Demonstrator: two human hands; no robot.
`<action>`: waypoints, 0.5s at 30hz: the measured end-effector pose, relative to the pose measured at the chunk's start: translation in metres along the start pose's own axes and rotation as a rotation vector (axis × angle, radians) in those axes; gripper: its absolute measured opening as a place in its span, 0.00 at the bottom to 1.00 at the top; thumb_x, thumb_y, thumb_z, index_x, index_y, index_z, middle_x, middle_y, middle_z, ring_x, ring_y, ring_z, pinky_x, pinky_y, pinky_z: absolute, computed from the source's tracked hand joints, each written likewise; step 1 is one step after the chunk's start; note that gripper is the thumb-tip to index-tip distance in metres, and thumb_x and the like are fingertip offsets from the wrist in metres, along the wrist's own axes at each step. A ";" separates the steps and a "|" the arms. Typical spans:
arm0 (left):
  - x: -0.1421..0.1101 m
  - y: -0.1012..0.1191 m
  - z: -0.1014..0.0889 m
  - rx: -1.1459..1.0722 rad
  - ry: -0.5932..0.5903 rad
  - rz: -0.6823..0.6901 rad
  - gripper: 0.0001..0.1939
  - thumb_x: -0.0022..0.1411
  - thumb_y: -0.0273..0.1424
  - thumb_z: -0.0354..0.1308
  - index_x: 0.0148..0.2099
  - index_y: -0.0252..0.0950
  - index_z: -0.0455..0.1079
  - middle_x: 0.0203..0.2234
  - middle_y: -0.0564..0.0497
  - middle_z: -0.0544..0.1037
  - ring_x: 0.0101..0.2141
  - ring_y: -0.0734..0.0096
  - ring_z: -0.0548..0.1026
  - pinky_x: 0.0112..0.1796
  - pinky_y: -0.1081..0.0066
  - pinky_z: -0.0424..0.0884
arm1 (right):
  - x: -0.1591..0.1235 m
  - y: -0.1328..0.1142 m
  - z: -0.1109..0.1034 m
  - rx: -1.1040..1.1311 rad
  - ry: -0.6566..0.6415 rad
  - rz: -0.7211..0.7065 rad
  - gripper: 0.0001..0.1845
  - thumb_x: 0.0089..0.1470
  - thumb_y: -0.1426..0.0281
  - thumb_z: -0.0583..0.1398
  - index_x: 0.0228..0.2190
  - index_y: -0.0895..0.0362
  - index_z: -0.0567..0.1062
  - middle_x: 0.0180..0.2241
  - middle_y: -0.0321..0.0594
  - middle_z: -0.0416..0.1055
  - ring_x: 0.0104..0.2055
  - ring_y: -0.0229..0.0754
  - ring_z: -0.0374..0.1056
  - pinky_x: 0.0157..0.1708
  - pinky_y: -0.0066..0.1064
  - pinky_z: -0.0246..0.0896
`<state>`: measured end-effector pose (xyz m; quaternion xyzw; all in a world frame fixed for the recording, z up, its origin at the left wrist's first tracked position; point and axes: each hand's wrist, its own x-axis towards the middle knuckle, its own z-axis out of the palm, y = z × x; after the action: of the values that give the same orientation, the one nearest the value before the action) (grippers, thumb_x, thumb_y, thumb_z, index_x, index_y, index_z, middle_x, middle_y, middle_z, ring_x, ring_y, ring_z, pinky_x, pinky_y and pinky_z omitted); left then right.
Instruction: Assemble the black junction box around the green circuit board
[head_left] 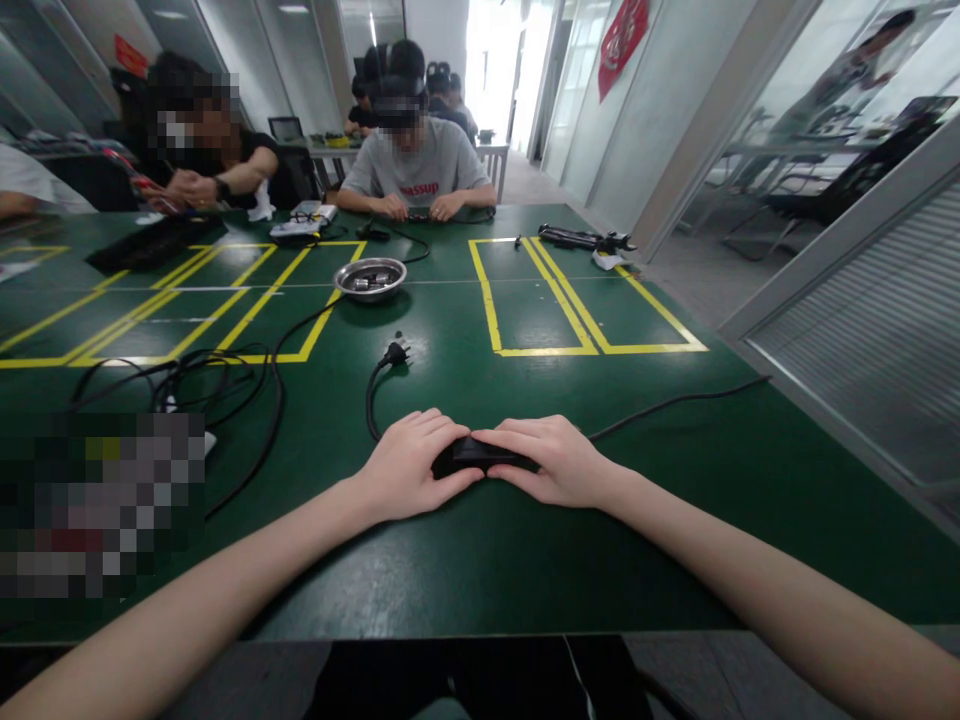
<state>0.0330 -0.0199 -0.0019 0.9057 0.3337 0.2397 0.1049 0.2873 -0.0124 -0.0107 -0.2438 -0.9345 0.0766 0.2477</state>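
Observation:
Both my hands are closed on a black power adapter (pixel 484 453) just above or on the green table, near its front edge. My left hand (pixel 416 462) wraps its left end, thumb below and fingers on top. My right hand (pixel 555 462) grips the right end in the same way, and the fingertips of both hands nearly meet in the middle. From the left end a short cord curves up to a black two-pin plug (pixel 395 354) lying on the table. A thin black cable (pixel 675 402) leaves the right end toward the table's right edge. My fingers hide the adapter's ends.
A metal bowl (pixel 370 279) with small metal parts stands beyond the plug. Coiled black cables (pixel 214 385) lie on the left. Yellow tape (pixel 547 351) marks rectangles on the green table (pixel 420 570). A folded black tripod-like item (pixel 585 239) lies far right. Co-workers sit opposite.

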 end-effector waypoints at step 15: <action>0.001 -0.005 -0.002 -0.131 0.033 -0.098 0.22 0.68 0.41 0.62 0.59 0.36 0.72 0.48 0.42 0.81 0.48 0.55 0.77 0.50 0.57 0.73 | 0.006 -0.002 -0.009 -0.373 -0.353 0.055 0.31 0.72 0.59 0.52 0.71 0.50 0.58 0.49 0.47 0.73 0.33 0.43 0.75 0.30 0.32 0.68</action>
<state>0.0298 -0.0155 -0.0013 0.8755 0.3627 0.2704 0.1699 0.2862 -0.0108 0.0005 -0.2933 -0.9543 -0.0490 0.0293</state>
